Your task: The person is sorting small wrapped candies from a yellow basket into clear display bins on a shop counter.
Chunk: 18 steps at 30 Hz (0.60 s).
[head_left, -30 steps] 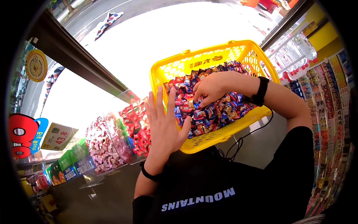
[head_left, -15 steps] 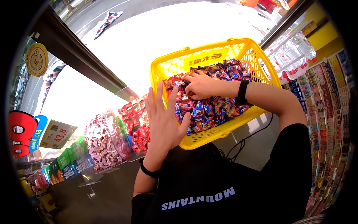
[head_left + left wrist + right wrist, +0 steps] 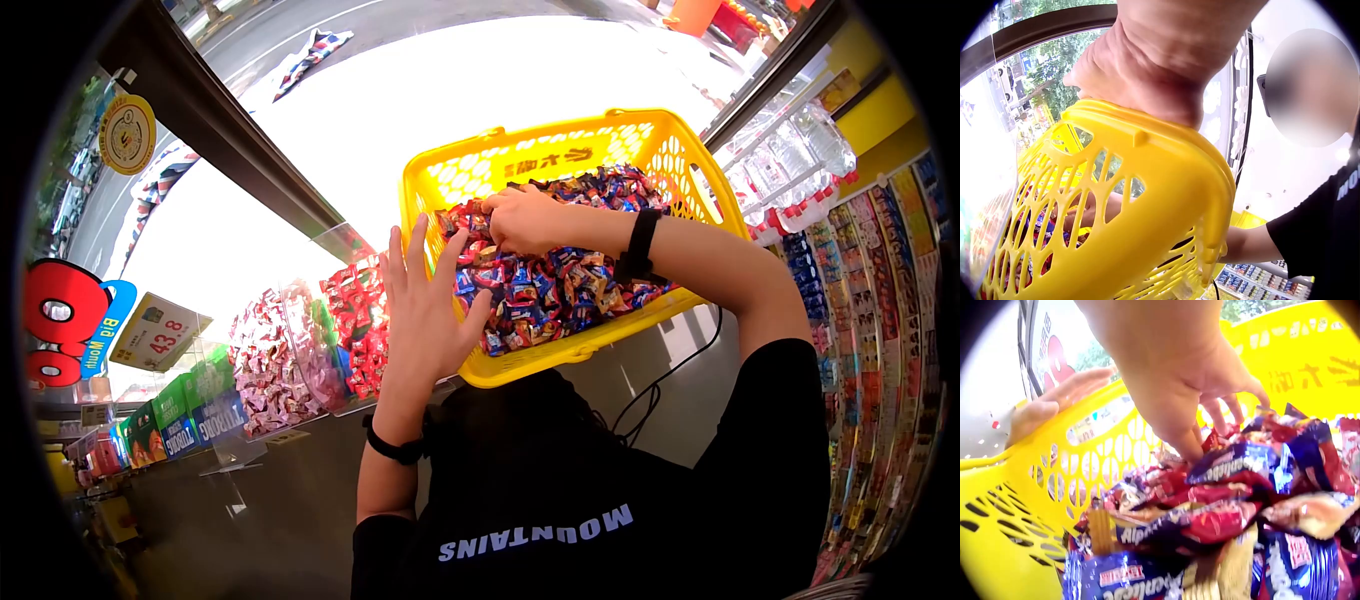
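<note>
Yellow plastic makes up the basket that stands between the left and right hands, its perforated walls enclosing a heap of wrapped candies in blue, red and gold. The heap stops below the far rim, so bare wall shows beyond the right hand. That hand reaches down over the far left part of the heap, fingers bent and a little apart, the tips among the wrappers — whether they pinch a candy I cannot tell. To its right, candies run on to the end wall, well apart from the fingertips, leaving room for sideways movement. Its forearm, with a black band at the wrist, passes above the near right corner of the basket.

Spread wide, with the thumb held away, the left hand lies at the left end of the basket; the left wrist view shows its heel against the rim. Room is tighter on that side: red-wrapped candies are just left of the hand, then pink-wrapped candies, with green boxes farther out.

Well right of the right hand, 2 displays border the basket's end — water bottles with red caps and racks of small packets.
</note>
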### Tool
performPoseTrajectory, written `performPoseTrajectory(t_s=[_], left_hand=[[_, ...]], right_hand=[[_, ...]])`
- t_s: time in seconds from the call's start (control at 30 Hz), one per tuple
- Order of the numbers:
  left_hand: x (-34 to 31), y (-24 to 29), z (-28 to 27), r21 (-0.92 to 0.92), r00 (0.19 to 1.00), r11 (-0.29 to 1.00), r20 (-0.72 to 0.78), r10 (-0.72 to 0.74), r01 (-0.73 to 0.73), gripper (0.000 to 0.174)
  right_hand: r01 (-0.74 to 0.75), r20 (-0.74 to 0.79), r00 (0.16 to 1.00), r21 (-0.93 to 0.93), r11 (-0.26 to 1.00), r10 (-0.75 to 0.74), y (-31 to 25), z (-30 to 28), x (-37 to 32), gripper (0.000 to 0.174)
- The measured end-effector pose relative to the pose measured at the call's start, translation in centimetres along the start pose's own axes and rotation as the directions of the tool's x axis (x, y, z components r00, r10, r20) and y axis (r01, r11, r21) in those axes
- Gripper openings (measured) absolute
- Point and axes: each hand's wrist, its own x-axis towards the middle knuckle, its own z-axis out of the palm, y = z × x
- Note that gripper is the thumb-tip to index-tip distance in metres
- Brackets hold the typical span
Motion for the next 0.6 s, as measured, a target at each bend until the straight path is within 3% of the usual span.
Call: performPoseTrajectory(t_s=[0.1,0.2,0.3,0.4,0.5,0.53,0.6], left_hand=[[0.0,0.3,-0.2,0.008,0.999,0.999,0.019,-0.047,0.047,0.071],[-0.2,0.4,0.0,0.016,0.998,0.998,0.014,-0.061,0.06,0.066],[-0.8,0.8,-0.1,0.096,1.0,0.995,-0.001,-0.03,0.029,0.063],[-1.4,3.2,-1.1,-0.06,0.996,0.994,-0.003,0.089,-0.089,0.054],[-2.4,4.6,-0.2,-0.092,0.978,0.974,-0.047,0.203,-0.207,0.046],[-2.7,4.6,0.2,-0.13,0.978,0.972,-0.094,0.186,-0.197,0.037],[-3.0,5.0,0.2,-0.157,0.984,0.975,-0.11,0.142,-0.158,0.037]], right_hand=[[-0.023,-0.001,1.0,0.186,0.982,0.023,0.2,-3.6,-1.2,0.016],[0.078,-0.237,0.971,0.21,0.975,-0.027,-1.1,-6.1,-4.4,0.014],[0.17,-0.335,0.94,0.304,0.938,-0.062,-4.3,-8.7,-8.7,0.013],[0.347,-0.573,0.809,0.293,0.891,-0.127,-6.9,-6.4,-11.9,0.015],[0.433,-0.617,0.782,0.431,0.792,-0.092,-9.7,-5.2,-14.3,0.018],[0.452,-0.642,0.763,0.443,0.774,-0.079,-10.1,-4.6,-14.7,0.021],[0.49,-0.691,0.722,0.469,0.735,-0.04,-10.4,-3.2,-14.9,0.025]])
